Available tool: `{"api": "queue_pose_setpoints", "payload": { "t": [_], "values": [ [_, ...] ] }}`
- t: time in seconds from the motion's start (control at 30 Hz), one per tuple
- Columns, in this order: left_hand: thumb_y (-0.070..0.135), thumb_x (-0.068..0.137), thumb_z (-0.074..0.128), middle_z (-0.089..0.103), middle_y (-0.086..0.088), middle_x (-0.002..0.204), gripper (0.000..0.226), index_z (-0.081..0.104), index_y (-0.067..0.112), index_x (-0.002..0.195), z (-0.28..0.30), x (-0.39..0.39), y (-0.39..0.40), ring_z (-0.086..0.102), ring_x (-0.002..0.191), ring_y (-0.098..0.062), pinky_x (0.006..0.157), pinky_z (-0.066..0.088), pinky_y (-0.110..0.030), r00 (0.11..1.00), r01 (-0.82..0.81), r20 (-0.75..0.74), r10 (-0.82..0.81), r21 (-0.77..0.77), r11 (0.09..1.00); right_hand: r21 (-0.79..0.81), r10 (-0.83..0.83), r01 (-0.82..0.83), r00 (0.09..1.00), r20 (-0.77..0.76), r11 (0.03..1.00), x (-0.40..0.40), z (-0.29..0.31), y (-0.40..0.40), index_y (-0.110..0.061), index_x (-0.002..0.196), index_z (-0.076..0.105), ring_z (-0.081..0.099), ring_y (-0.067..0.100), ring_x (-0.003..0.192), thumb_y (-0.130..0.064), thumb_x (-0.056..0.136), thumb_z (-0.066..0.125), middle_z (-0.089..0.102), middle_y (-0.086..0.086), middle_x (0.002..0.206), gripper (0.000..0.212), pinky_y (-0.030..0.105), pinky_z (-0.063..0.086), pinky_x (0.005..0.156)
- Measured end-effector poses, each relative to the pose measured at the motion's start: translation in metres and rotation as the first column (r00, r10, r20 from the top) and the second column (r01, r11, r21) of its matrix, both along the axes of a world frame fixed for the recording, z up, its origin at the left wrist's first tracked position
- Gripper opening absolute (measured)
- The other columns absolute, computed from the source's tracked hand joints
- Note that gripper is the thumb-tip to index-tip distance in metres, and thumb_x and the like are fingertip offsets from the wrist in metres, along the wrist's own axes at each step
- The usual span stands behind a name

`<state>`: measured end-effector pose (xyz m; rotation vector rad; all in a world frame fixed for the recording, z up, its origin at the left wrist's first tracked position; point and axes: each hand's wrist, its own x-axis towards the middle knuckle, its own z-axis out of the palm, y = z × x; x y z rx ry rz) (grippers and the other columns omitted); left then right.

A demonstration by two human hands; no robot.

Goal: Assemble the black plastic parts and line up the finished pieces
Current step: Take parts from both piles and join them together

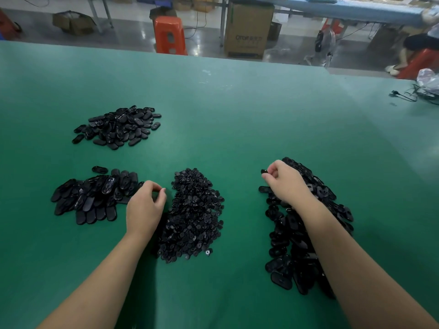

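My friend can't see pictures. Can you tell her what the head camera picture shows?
Two bare hands work over a green table with four heaps of black plastic parts. The right hand pinches a small black piece above the right heap; the left hand, fingers curled, sits between the middle heap of small pieces and a left heap of oval shells.

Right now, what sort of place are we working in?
Most likely a factory assembly floor: a long green worktable bearing heaps of black plastic parts, cardboard cartons and an orange plastic stool on the concrete floor behind.
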<state>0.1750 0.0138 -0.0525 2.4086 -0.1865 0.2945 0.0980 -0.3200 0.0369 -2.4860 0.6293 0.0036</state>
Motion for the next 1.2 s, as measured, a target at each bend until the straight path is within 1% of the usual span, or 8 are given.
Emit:
{"api": "queue_pose_setpoints", "payload": {
  "t": [0.2, 0.4, 0.5, 0.6, 0.7, 0.83, 1.03, 1.2],
  "values": [
    [0.018, 0.095, 0.066, 0.058, 0.008, 0.069, 0.013, 0.057, 0.018, 0.086, 0.002, -0.002, 0.001, 0.054, 0.052, -0.012, 0.049, 0.042, -0.032, 1.000, 0.000, 0.002, 0.000, -0.050, 0.999, 0.543, -0.169, 0.059, 0.973, 0.155, 0.837, -0.006, -0.019, 0.049, -0.009, 0.113, 0.062, 0.062, 0.003, 0.057, -0.007, 0.102, 0.057, 0.070, 0.004, 0.088, 0.012, 0.017, 0.051, 0.052],
    [0.014, 0.094, 0.069, 0.064, 0.002, 0.086, 0.006, 0.072, 0.010, 0.096, 0.002, -0.001, 0.002, 0.058, 0.076, -0.013, 0.069, 0.051, -0.032, 0.996, 0.062, 0.066, -0.062, 0.004, 0.998, 0.714, -0.265, 0.088, 0.954, 0.141, 0.695, -0.016, -0.056, 0.084, -0.011, 0.125, 0.061, 0.074, 0.013, 0.084, 0.001, 0.102, 0.052, 0.069, 0.006, 0.107, 0.028, 0.024, 0.060, 0.079],
    [0.013, 0.093, 0.070, 0.065, 0.001, 0.089, 0.009, 0.073, 0.008, 0.099, 0.002, 0.000, 0.003, 0.058, 0.077, -0.013, 0.071, 0.049, -0.028, 0.996, 0.063, 0.063, -0.063, 0.011, 0.998, 0.754, -0.342, 0.094, 0.923, 0.179, 0.650, -0.016, -0.067, 0.094, -0.010, 0.124, 0.059, 0.076, 0.013, 0.085, 0.001, 0.104, 0.049, 0.069, 0.004, 0.108, 0.025, 0.024, 0.061, 0.079],
    [0.012, 0.093, 0.070, 0.067, 0.000, 0.091, 0.011, 0.075, 0.007, 0.102, 0.002, -0.001, 0.002, 0.057, 0.077, -0.011, 0.072, 0.045, -0.023, 0.995, 0.073, 0.071, -0.074, 0.015, 0.997, 0.684, -0.329, 0.097, 0.919, 0.218, 0.723, -0.018, -0.073, 0.099, -0.008, 0.126, 0.061, 0.075, 0.010, 0.083, -0.004, 0.105, 0.050, 0.072, -0.001, 0.100, 0.025, 0.029, 0.061, 0.084],
    [0.007, 0.093, 0.067, 0.069, -0.003, 0.095, 0.015, 0.075, 0.005, 0.106, 0.003, -0.002, 0.001, 0.057, 0.078, -0.010, 0.072, 0.043, -0.020, 0.993, 0.082, 0.084, -0.082, 0.010, 0.997, 0.594, -0.256, 0.046, 0.927, 0.273, 0.803, -0.023, -0.076, 0.104, -0.016, 0.130, 0.063, 0.073, 0.004, 0.081, -0.007, 0.104, 0.053, 0.075, -0.004, 0.093, 0.029, 0.021, 0.059, 0.086],
    [0.001, 0.095, 0.064, 0.069, -0.004, 0.098, 0.025, 0.072, 0.005, 0.118, 0.003, -0.003, 0.001, 0.060, 0.079, -0.016, 0.073, 0.044, -0.024, 0.992, 0.092, 0.086, -0.090, -0.018, 0.996, 0.596, -0.254, 0.012, 0.911, 0.324, 0.803, -0.025, -0.076, 0.104, -0.020, 0.139, 0.057, 0.072, 0.004, 0.087, -0.004, 0.103, 0.052, 0.067, 0.004, 0.108, 0.039, 0.011, 0.053, 0.084],
    [0.001, 0.095, 0.063, 0.073, -0.005, 0.100, 0.020, 0.076, 0.005, 0.110, 0.004, -0.004, 0.001, 0.065, 0.086, -0.016, 0.081, 0.050, -0.025, 0.992, 0.093, 0.092, -0.091, -0.018, 0.995, 0.607, -0.303, 0.052, 0.898, 0.320, 0.793, -0.027, -0.077, 0.106, -0.025, 0.106, 0.056, 0.074, 0.002, 0.081, -0.014, 0.104, 0.054, 0.075, -0.003, 0.096, 0.012, 0.011, 0.052, 0.070],
    [0.014, 0.095, 0.066, 0.070, 0.009, 0.074, 0.016, 0.077, 0.026, 0.098, 0.013, -0.007, -0.001, 0.049, 0.049, -0.004, 0.046, 0.034, -0.010, 0.997, -0.049, -0.071, 0.033, -0.243, 0.969, 0.659, -0.341, 0.041, 0.878, 0.335, 0.751, -0.025, -0.077, 0.109, -0.020, 0.099, 0.057, 0.076, 0.011, 0.080, -0.016, 0.103, 0.058, 0.075, 0.000, 0.089, 0.005, 0.033, 0.062, 0.075]
  ]
}}
